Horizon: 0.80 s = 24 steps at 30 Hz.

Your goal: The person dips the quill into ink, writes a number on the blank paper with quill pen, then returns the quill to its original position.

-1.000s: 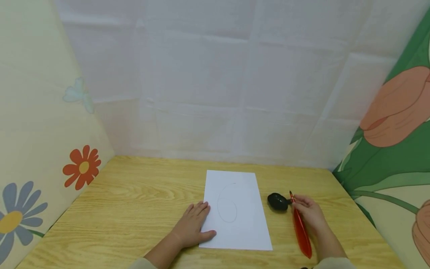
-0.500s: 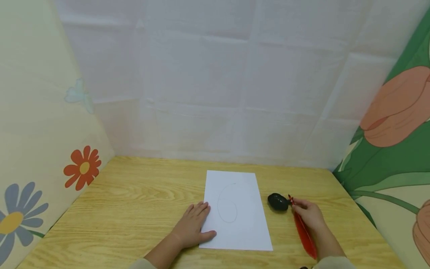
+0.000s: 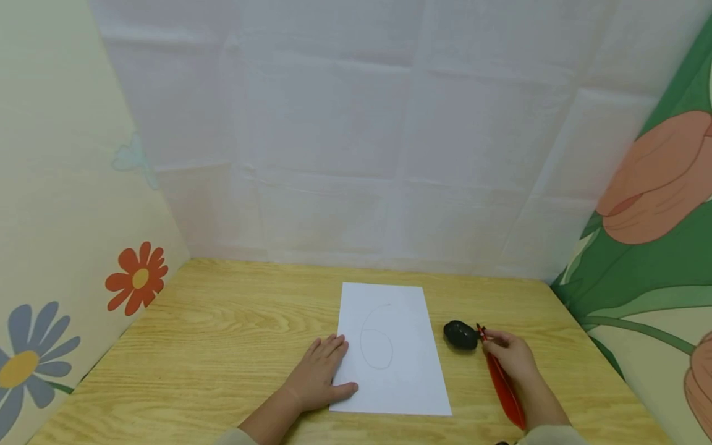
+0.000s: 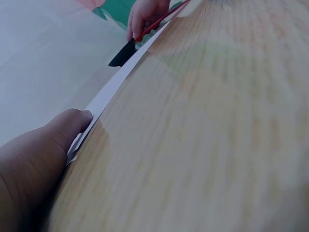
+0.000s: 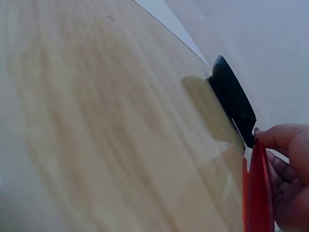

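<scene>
A sheet of white paper lies on the wooden table, with a thin curling line like a 6 drawn on it. My left hand rests flat across its left edge, thumb spread. To the right of the sheet, my right hand pinches a red feather quill pen near its nib end, the feather pointing back toward me. The nib is at the narrow neck of a glossy black rounded object. In the right wrist view the red feather stands beside that black object; whether they touch, I cannot tell.
The wood-grain table stretches left and behind the paper. A pale cloth hangs along the back. Flower-printed panels stand at the left and right. A small dark thing shows at the bottom edge.
The quill pen's nib has shifted slightly left and toward me, to the black object's neck, and its feather end has swung a little right. My left hand and the paper stay put.
</scene>
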Tool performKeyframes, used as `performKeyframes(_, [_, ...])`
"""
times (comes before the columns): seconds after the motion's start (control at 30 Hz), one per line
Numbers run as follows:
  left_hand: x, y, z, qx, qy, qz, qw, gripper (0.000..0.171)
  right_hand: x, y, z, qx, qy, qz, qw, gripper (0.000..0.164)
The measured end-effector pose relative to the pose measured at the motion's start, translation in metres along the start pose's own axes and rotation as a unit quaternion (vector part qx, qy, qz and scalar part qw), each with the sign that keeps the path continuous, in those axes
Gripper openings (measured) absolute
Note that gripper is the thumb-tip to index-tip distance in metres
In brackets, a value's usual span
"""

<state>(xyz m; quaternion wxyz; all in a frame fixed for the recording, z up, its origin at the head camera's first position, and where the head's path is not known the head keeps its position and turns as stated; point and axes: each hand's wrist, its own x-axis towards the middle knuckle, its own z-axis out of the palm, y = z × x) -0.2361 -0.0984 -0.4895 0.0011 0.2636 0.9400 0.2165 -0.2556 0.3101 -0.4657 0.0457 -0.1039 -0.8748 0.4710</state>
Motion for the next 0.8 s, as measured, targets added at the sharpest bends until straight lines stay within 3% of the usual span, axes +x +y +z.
performKeyframes(0.23, [0.0, 0.001, 0.001, -0.001, 0.003, 0.001, 1.0, 0.089, -0.005, -0.002, -0.003, 0.018, 0.031, 0.017, 0.999, 0.045])
performKeyframes(0.43, [0.002, 0.001, 0.001, 0.008, 0.003, 0.0, 1.0, 0.091, -0.006, -0.014, -0.009, 0.016, 0.024, 0.017, 0.999, 0.046])
performKeyframes(0.63, [0.002, -0.001, 0.002, -0.001, 0.011, 0.0, 0.9999, 0.092, -0.007, -0.037, -0.009, 0.027, 0.025, -0.008, 0.999, 0.048])
performKeyframes(0.8, [0.005, -0.002, -0.001, -0.05, 0.03, -0.021, 0.9981, 0.088, -0.003, -0.065, 0.004, 0.037, 0.038, -0.051, 0.997, 0.042])
